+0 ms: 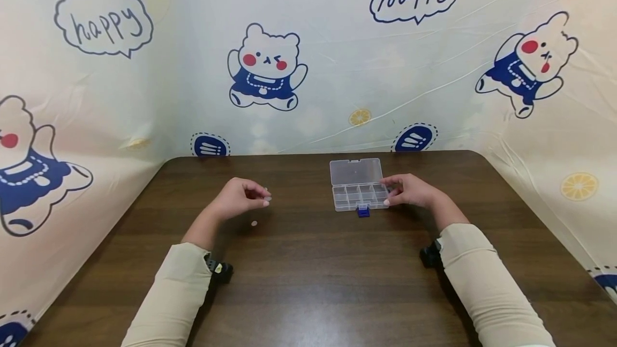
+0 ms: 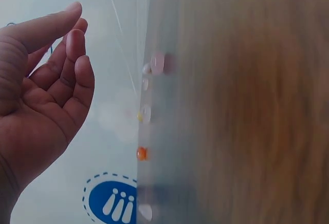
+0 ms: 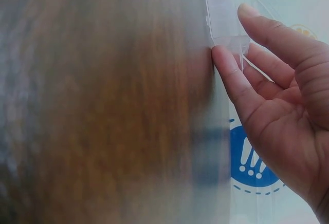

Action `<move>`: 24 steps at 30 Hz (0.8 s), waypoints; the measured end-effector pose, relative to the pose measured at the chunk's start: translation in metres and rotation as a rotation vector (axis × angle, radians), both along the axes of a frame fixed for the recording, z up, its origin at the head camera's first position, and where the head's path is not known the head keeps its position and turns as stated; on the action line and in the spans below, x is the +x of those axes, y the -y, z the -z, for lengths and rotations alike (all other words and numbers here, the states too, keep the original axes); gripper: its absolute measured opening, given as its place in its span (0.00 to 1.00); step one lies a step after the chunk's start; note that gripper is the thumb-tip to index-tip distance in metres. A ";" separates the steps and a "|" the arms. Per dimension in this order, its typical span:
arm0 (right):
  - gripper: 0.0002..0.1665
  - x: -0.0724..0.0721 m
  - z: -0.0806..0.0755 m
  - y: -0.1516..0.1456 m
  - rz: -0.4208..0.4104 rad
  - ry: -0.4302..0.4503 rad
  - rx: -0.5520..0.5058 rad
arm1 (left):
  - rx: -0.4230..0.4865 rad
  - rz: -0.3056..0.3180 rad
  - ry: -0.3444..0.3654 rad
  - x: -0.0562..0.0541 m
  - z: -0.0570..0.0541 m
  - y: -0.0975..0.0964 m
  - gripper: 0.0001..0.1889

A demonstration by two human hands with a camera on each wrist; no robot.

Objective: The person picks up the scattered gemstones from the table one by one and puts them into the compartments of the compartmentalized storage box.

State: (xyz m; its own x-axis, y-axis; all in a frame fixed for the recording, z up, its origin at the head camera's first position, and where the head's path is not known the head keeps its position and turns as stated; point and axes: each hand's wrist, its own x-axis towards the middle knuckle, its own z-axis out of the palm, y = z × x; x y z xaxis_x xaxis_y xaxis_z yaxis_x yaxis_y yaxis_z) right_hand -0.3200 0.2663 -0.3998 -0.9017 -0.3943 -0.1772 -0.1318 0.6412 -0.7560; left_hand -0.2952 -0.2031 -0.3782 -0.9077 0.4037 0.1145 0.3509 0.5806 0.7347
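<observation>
My left hand hovers over the left half of the table, thumb and fingers loosely curled, fingertips close together with nothing visible between them. Beyond its fingertips, in the left wrist view, lie several small beads: a pink bead, an orange bead and pale or clear ones. One white bead lies nearer, below that hand in the head view. My right hand holds the right end of a clear plastic compartment box, thumb at the front corner, fingers at the back. The box's lid stands raised behind it.
A blue tab sits at the front middle of the box. The dark wooden table reaches back to a printed cloth with bears. Dark wrist devices sit at both cuffs.
</observation>
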 end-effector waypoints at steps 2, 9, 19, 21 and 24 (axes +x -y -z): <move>0.43 0.000 0.000 0.000 0.001 0.001 0.001 | 0.004 0.009 -0.006 0.000 0.000 -0.004 0.07; 0.43 0.001 -0.001 0.001 0.005 0.000 0.008 | 0.020 0.019 -0.004 -0.001 0.000 -0.021 0.07; 0.43 0.000 0.001 0.001 0.000 0.007 0.003 | 0.046 0.046 -0.002 -0.004 0.000 -0.042 0.05; 0.43 0.000 0.001 0.001 -0.001 0.007 0.000 | 0.047 0.049 -0.005 -0.005 0.000 -0.046 0.05; 0.44 -0.001 0.002 0.000 0.001 0.007 -0.003 | 0.051 0.051 0.001 -0.005 -0.001 -0.052 0.06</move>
State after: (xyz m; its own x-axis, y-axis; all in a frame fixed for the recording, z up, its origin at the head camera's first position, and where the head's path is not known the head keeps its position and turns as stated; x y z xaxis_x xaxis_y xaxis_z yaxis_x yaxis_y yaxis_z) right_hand -0.3212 0.2663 -0.4014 -0.9010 -0.3937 -0.1822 -0.1256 0.6388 -0.7590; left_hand -0.3001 -0.1511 -0.3774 -0.8861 0.4432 0.1356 0.3787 0.5236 0.7632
